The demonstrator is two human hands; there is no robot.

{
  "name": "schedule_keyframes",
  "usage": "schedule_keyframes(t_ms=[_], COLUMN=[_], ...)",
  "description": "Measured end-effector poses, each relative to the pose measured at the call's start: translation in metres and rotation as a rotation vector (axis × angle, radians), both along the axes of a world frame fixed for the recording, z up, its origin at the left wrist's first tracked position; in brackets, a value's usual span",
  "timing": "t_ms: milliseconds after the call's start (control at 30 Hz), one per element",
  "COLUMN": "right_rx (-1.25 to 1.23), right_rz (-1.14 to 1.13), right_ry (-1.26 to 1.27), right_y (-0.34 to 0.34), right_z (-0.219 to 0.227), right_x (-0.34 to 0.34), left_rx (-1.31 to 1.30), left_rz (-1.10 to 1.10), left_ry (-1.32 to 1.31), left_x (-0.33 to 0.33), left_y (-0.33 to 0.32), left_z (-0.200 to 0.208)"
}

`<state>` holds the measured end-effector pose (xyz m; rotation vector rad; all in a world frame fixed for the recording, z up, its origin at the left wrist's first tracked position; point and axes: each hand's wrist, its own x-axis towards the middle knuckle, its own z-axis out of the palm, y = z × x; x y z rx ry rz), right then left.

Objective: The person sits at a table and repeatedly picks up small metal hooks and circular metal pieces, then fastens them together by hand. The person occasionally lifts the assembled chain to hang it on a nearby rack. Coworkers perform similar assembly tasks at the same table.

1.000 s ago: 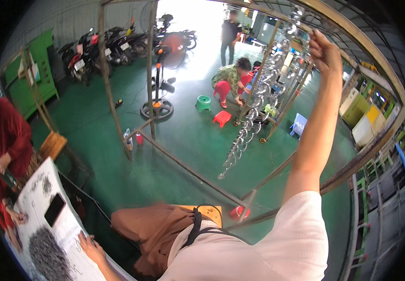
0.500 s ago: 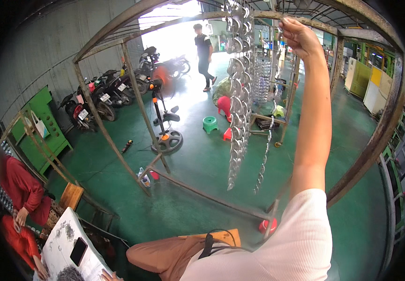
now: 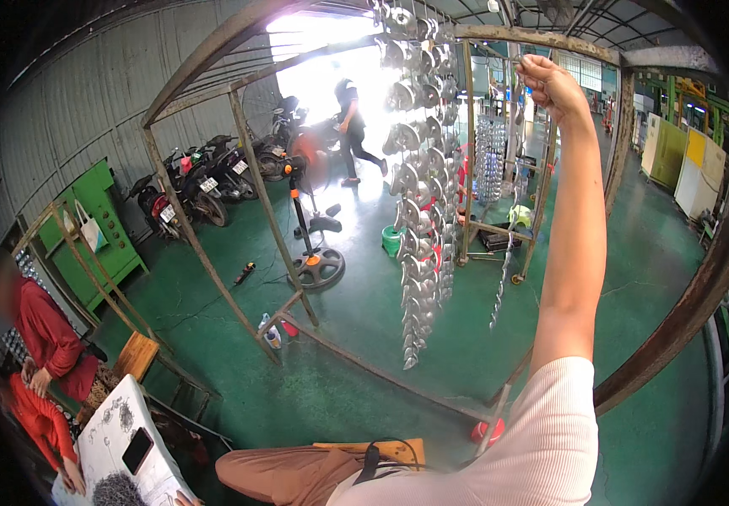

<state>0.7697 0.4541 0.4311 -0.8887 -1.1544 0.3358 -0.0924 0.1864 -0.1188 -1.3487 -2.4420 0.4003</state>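
Observation:
My right hand [image 3: 553, 91] is raised high at the upper right, fingers pinched at the top of a thin strand of small shiny metal pieces [image 3: 501, 291]. That strand hangs down past the frame's rail, its lower end free above the floor. To its left, several thick strands of curved silvery metal parts [image 3: 419, 169] hang from the rack, apart from my hand. Only the fingertips of my left hand [image 3: 186, 499] show at the lower edge, stretched out by the white table [image 3: 132, 405]; the rest is cut off.
A rusty metal frame [image 3: 381, 384] surrounds the hanging strands. On the table lie a dark phone [image 3: 137, 450] and a grey wiry bundle [image 3: 118, 489]. Two people in red [image 3: 52, 337] are at the left. A standing fan [image 3: 314, 268], parked motorbikes [image 3: 204, 190] and a walking person [image 3: 352, 131] are farther off.
The view has shifted slightly. My right hand stays raised, pinching the strand, which hangs straighter. The thick strands have swung and turned. My left hand shows less. The person at the back has walked on.

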Motion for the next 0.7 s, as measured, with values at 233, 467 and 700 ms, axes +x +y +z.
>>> schedule_keyframes(t_ms=[233,467,700], right_rx=[0.011,-0.057,-0.294], right_rz=[-0.048,-0.095,-0.063], right_ry=[-0.032,0.050,0.116], right_y=[0.013,0.012,-0.008], right_z=[-0.009,-0.013,-0.082], right_x=[0.030,0.060,0.055], left_rx=[0.347,0.300,0.178], left_rz=[-0.018,-0.026,-0.010], left_ry=[-0.274,-0.274,-0.251], left_x=[0.003,0.030,0.052], left_y=[0.001,0.003,0.007], left_z=[-0.008,0.011,0.033])
